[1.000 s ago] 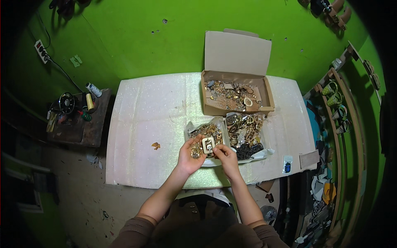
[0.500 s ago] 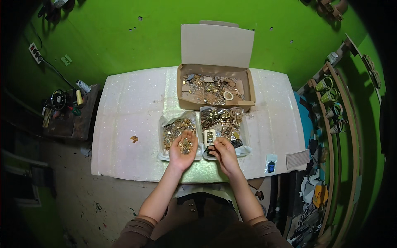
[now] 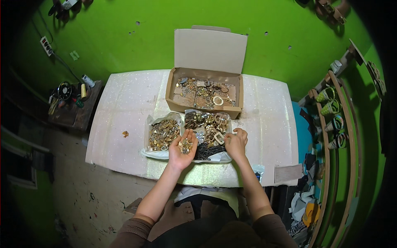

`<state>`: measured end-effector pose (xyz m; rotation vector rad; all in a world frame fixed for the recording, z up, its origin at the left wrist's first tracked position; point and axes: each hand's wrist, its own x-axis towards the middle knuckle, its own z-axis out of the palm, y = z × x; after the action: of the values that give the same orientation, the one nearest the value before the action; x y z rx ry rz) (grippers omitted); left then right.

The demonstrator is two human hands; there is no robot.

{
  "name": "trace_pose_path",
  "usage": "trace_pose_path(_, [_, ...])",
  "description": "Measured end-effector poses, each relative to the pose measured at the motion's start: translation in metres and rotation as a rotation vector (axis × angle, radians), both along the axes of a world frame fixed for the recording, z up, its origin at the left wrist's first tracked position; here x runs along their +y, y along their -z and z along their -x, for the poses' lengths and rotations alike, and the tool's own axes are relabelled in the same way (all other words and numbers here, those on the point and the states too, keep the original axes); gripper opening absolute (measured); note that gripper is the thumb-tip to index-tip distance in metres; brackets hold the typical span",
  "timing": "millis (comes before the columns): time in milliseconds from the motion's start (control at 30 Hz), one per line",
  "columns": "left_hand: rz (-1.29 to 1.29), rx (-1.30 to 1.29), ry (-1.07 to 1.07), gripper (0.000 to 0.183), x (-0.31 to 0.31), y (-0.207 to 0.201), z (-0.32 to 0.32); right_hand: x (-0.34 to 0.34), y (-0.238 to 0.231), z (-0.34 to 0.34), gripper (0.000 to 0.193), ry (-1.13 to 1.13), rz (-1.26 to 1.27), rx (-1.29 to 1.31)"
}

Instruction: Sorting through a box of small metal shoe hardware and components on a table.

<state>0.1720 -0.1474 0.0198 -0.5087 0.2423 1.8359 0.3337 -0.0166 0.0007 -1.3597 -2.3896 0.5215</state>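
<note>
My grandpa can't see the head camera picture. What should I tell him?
A cupped left hand holds small shiny trinkets, and the right hand is at a cream rectangular buckle, by two white-lined trays of trimmings. Behind the trays, an open cardboard box of similar bits stands on a sparkly white table before a green wall.

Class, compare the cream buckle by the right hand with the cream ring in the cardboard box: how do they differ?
Shape: the cream buckle is rectangular; the cream ring is rounded.
Place: the buckle is over the right white-lined tray; the ring lies in the cardboard box.
Contact: the buckle is at the right hand's fingertips; the ring is apart from both hands.
Shared: both are pale frames around a centre.
</note>
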Motion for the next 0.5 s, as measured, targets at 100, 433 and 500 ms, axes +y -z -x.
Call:
trace_pose_path(100, [-0.007,-0.014,-0.049,0.028,0.002,-0.006,-0.004,0.013,0.009,-0.002,0.015,-0.070,-0.050,-0.053])
trace_pose_path(433, [-0.125,0.014,-0.154,0.033,-0.003,-0.012,-0.002,-0.019,-0.063,0.024,0.018,-0.273,-0.005,0.250])
trace_pose_path(500, [-0.166,0.031,-0.173,0.033,-0.003,-0.010,0.003,-0.026,-0.077,0.036,0.017,-0.376,0.005,0.322])
